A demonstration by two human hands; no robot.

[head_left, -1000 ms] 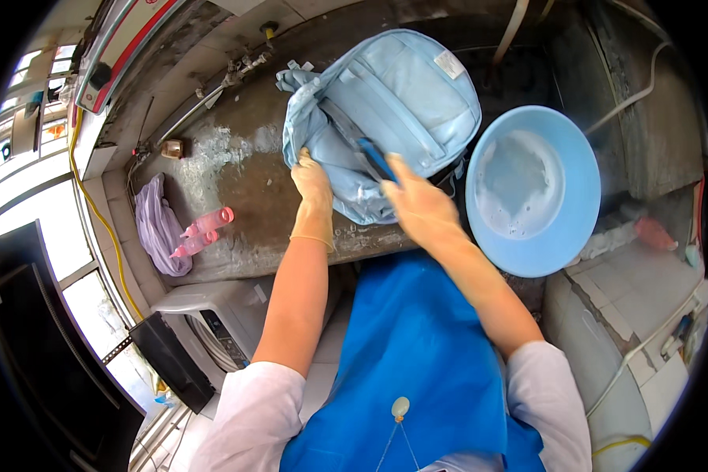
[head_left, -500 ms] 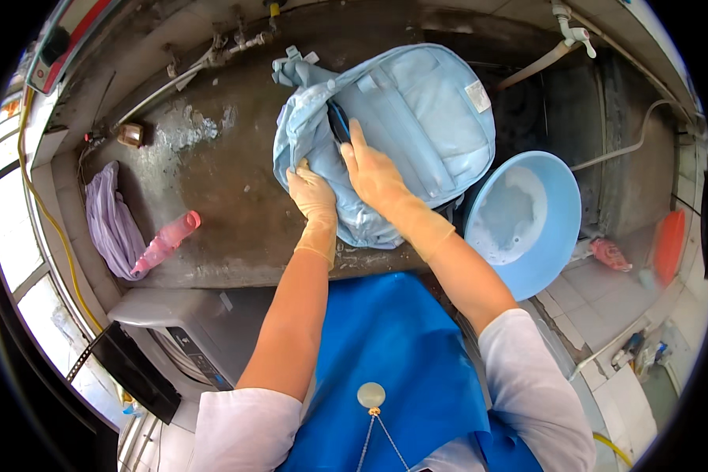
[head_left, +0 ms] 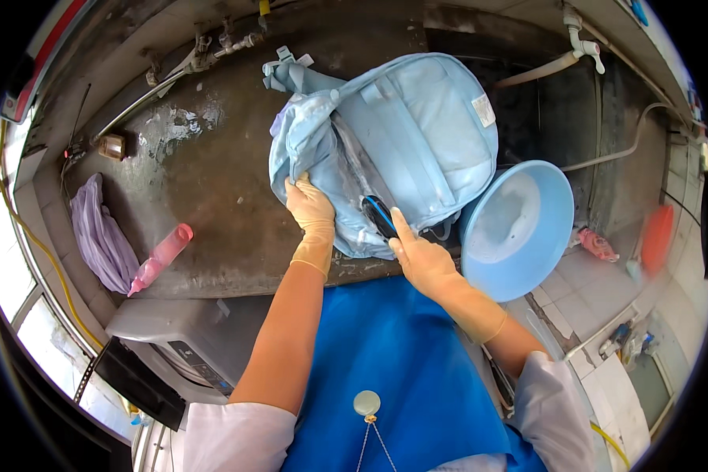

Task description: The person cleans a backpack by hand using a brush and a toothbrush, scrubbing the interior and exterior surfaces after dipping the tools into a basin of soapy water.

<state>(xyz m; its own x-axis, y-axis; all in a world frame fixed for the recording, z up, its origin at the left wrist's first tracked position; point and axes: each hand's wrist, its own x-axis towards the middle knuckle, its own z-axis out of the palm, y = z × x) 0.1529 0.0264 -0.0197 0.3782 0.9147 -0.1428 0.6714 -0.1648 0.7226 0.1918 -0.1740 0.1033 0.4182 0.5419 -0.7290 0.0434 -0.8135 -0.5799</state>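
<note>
A light blue backpack (head_left: 448,102) lies on the wet dark counter (head_left: 220,189) in front of me, its side rumpled and damp. My left hand (head_left: 310,204), in a pale rubber glove, grips a fold of the backpack's fabric at its left side. My right hand (head_left: 426,263), gloved too, is closed round a black brush with a blue stripe (head_left: 379,216). The brush rests against the backpack near its lower edge; its bristles are hidden. A whitish wet strip runs along the fabric above the brush.
Right of the backpack stands a light blue basin (head_left: 554,244) with sudsy water. A pink bottle (head_left: 164,258) and a bundled purple cloth or bag (head_left: 101,236) lie at left. A tap (head_left: 584,47) juts out at the back right. A grey washing machine (head_left: 193,330) stands below the counter.
My right hand has drawn the brush down the backpack toward me, from near its top to its lower edge. My left hand keeps its grip. The view has shifted slightly.
</note>
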